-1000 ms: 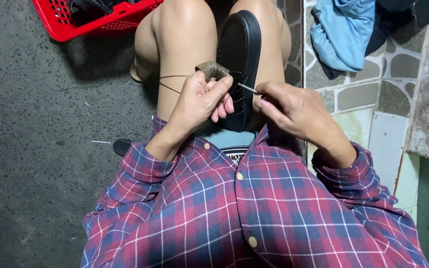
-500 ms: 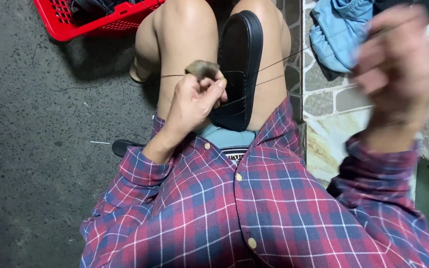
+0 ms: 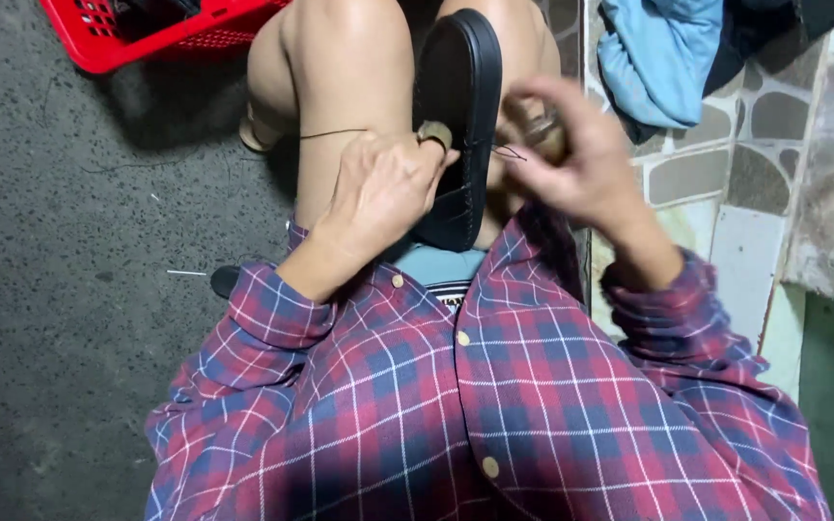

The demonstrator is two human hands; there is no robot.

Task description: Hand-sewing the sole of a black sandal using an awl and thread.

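- Black sandal (image 3: 460, 125): lies sole-outward in the person's lap, wedged upright between the bare knees, toe end pointing away from the body, heel end low against the shirt.
- Left hand (image 3: 383, 188): rests against the sandal's left edge, fingers curled; thumb and forefinger pinch a small brownish piece (image 3: 434, 132) at that edge. Closed on that piece, not on the sandal body.
- Thread (image 3: 335, 133): a thin dark strand runs from the left hand leftward across the left knee; a second short length shows at the sandal's right edge, toward the right hand.
- Right hand (image 3: 571, 164): raised just right of the sandal, blurred. Fingers appear drawn together, as if pinching the thread or a needle; what it holds cannot be told.
- Handling judgement: the sandal looks light, moulded, and flexible rather than rigid; smooth sole, likely somewhat slippery. Best gripped across the narrow waist or clamped between the knees as here. The thread is fine and would snap or slip under a hard pull.
- Surroundings: red plastic basket (image 3: 161, 34) on the grey floor at upper left; blue cloth (image 3: 653, 63) on the tiled ledge at upper right.
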